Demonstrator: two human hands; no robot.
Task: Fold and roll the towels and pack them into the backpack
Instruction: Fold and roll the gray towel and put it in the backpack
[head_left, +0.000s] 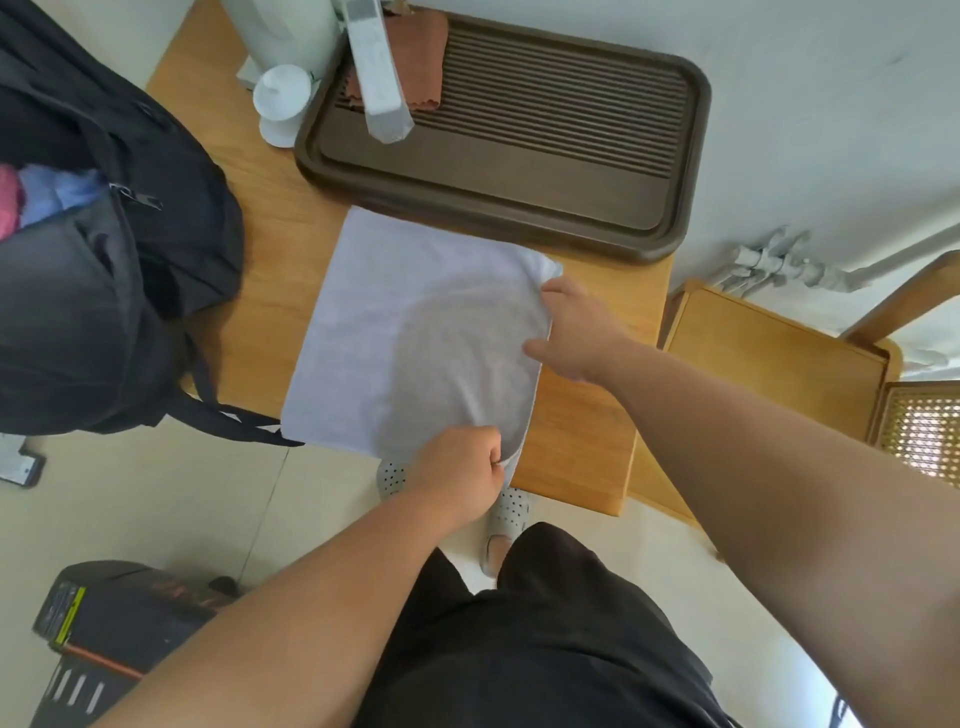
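1. Your white towel (395, 322) lies flat just in front of the brown tray (675, 156), its long axis running from the tray toward you.
2. Your left hand (457, 467) pinches the towel corner farthest from the tray.
3. Your right hand (576, 327) grips the towel's right edge, nearer the tray.
4. The open backpack (104, 260) sits left of the tray.

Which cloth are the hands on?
The white towel: left hand and right hand grip its edge. The brown cloth is on the tray, pink towel and blue towel in the backpack.
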